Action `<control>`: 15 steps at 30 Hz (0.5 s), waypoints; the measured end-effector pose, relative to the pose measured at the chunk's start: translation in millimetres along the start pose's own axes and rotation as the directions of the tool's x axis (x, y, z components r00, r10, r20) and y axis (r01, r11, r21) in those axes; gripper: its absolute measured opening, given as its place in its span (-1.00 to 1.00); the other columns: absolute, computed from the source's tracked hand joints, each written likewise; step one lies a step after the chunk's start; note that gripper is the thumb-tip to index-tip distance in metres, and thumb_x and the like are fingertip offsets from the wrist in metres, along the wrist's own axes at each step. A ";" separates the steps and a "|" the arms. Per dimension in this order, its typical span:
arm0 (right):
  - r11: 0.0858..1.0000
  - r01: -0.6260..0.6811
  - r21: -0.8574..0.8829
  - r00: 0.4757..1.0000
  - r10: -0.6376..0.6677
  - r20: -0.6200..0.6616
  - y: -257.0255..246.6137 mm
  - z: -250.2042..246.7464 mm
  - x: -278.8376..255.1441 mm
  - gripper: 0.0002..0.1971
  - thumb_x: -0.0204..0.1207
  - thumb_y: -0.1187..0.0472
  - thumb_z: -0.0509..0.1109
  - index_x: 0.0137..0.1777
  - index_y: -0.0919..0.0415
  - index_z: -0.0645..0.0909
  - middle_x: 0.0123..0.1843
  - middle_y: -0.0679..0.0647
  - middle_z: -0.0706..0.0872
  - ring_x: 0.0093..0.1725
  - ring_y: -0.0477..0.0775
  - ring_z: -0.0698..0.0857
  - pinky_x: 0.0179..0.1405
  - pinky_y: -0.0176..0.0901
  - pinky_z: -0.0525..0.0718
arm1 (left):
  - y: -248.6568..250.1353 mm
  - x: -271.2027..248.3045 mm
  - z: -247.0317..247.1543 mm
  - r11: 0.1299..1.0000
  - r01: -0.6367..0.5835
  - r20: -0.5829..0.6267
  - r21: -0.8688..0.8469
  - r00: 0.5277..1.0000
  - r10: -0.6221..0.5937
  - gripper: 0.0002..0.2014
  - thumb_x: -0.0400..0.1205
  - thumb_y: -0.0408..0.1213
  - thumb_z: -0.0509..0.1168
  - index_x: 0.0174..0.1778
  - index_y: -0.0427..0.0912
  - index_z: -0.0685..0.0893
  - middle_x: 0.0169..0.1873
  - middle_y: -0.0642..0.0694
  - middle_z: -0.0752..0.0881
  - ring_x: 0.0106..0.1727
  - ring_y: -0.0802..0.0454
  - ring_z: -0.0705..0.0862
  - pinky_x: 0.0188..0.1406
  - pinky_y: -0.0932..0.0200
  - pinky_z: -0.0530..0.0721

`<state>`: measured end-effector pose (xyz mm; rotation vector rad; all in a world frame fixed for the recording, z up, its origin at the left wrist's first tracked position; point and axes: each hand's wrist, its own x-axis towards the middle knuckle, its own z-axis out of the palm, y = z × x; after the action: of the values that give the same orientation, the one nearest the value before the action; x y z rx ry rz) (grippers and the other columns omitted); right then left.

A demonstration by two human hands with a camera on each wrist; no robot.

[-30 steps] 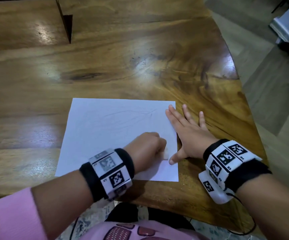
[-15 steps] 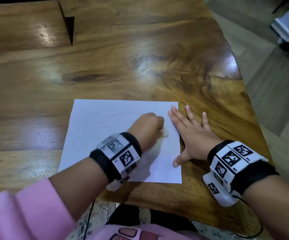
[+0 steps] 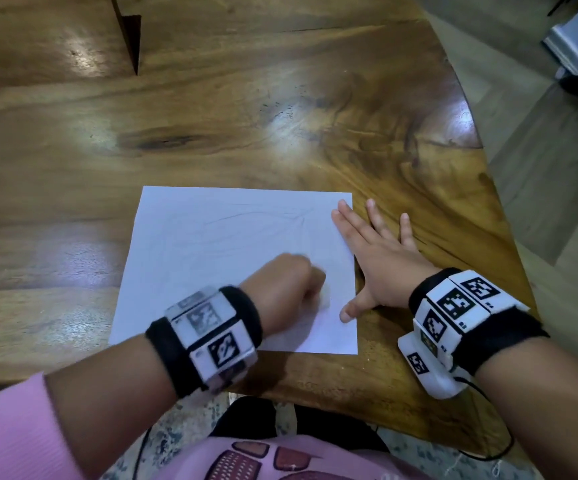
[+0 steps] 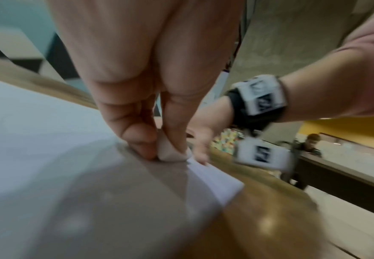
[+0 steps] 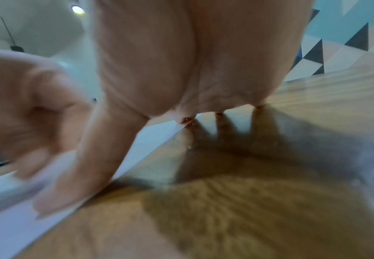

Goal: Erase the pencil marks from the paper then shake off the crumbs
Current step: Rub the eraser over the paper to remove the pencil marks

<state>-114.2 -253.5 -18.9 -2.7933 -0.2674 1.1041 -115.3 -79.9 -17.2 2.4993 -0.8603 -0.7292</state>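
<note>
A white sheet of paper [image 3: 218, 244] lies flat on the wooden table [image 3: 280, 116], with faint pencil lines near its far right part. My left hand [image 3: 285, 289] sits over the sheet's near right area, fingers curled, pinching a small pale eraser [image 4: 170, 150] against the paper [image 4: 48, 140]. My right hand [image 3: 377, 265] lies flat with straight fingers on the sheet's right edge; its thumb and forefinger press the paper [image 5: 11, 233], the other fingers rest on the wood. The left hand is blurred in the head view.
The table's curved right edge [image 3: 498, 209] runs close beside my right hand, with floor beyond. A dark notch [image 3: 128, 39] cuts into the tabletop at the far left. The near table edge lies just below the paper.
My left hand with the eraser went away from me across the paper, then came back toward me. My right hand stayed flat on the sheet's right edge.
</note>
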 end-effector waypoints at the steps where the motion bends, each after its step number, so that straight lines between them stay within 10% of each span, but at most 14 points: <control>1: 1.000 0.002 -0.001 1.000 -0.002 0.001 0.0 0.0 0.0 0.51 -0.01 -0.37 0.60 0.59 -0.03 -0.55 0.52 -0.27 -0.65 0.49 0.01 -0.67 0.47 0.43 -0.50 | 1.0 -10.3 4.8 1.000 -0.014 0.050 -0.016 0.999 0.015 -0.92 0.47 -0.41 0.26 -0.30 -0.24 0.64 -0.26 -0.12 0.61 -0.16 -0.12 0.60 -0.15 0.09 0.51; 7: 1.000 -0.008 -0.008 1.000 0.008 0.014 -1.2 -0.5 -0.2 0.51 0.00 -0.36 0.60 0.58 -0.03 -0.57 0.46 -0.28 -0.70 0.49 0.04 -0.68 0.47 0.43 -0.50 | -8.6 22.0 -13.9 0.998 0.064 -0.098 -0.018 0.993 -0.065 -0.91 0.52 -0.30 0.30 -0.23 -0.26 0.61 -0.27 -0.14 0.53 -0.17 -0.13 0.53 -0.20 0.14 0.35; 15: 1.000 -0.010 -0.010 1.000 0.010 0.012 -1.6 -0.9 -0.7 0.50 0.01 -0.34 0.61 0.58 -0.03 -0.57 0.55 -0.24 -0.64 0.48 0.02 -0.68 0.45 0.41 -0.53 | -6.9 -9.8 2.7 1.000 -0.006 0.015 -0.021 1.000 0.006 -0.94 0.48 -0.38 0.26 -0.26 -0.25 0.63 -0.16 -0.20 0.65 -0.11 -0.13 0.60 -0.17 0.15 0.44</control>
<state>-114.3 -252.1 -17.5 -2.8003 -0.2610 1.1253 -120.5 -69.0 -19.5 2.4750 -0.8609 -0.7525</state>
